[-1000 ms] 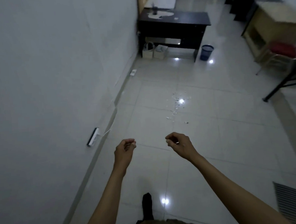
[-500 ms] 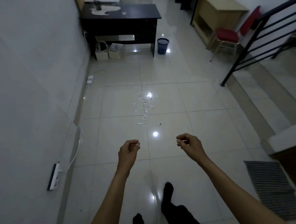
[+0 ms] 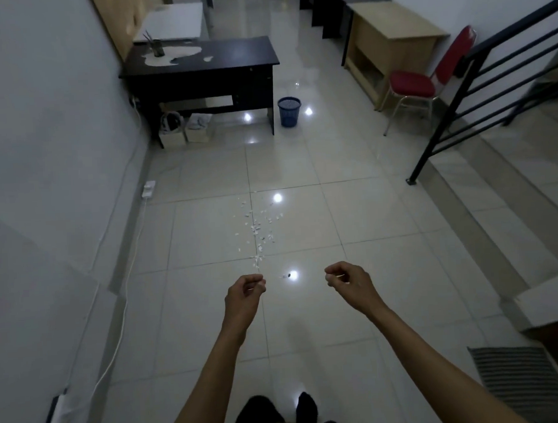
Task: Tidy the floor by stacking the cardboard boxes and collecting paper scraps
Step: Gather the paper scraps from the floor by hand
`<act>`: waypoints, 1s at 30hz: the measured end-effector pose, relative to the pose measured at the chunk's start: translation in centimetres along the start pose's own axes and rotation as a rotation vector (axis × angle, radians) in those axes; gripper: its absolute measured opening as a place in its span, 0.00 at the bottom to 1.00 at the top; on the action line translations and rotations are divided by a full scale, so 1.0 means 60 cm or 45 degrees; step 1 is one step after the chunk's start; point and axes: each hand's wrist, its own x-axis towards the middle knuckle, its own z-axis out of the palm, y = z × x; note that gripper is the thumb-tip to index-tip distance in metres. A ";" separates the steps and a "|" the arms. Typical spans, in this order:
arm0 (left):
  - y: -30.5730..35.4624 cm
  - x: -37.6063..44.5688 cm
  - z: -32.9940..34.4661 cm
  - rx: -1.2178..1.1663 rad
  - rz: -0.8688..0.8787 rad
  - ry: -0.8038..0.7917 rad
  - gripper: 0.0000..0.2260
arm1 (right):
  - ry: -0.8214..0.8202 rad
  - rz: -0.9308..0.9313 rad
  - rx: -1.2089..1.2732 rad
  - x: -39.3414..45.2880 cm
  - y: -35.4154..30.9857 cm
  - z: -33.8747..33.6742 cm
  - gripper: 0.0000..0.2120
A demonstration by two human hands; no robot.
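Several small white paper scraps (image 3: 256, 229) lie scattered on the glossy tiled floor, in a patch just ahead of my hands. Two pale cardboard boxes (image 3: 184, 133) stand side by side on the floor under the black desk (image 3: 198, 62), far from me. My left hand (image 3: 245, 294) and my right hand (image 3: 347, 282) are both held out over the floor at waist height, fingers curled with thumb against forefinger. No object shows in either hand. They hover short of the nearest scraps.
A blue wastebasket (image 3: 289, 111) stands right of the desk. A red chair (image 3: 416, 84), a wooden desk (image 3: 391, 40) and a black stair railing (image 3: 477, 81) line the right side. A white cable and power strip (image 3: 149, 189) run along the left wall. A striped mat (image 3: 522, 383) lies lower right.
I have walked forward and turned right, so the scraps and desk are nearer and centred. Both hands keep the same curled pose.
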 end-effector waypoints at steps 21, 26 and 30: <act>0.184 0.537 0.200 -0.078 -0.075 0.050 0.07 | -0.137 -0.026 -0.139 0.571 -0.096 -0.117 0.05; 0.232 0.647 0.259 -0.075 -0.092 0.008 0.07 | -0.133 0.019 -0.112 0.697 -0.110 -0.152 0.05; 0.267 0.718 0.299 -0.078 -0.103 0.007 0.07 | -0.157 0.036 -0.089 0.785 -0.119 -0.174 0.05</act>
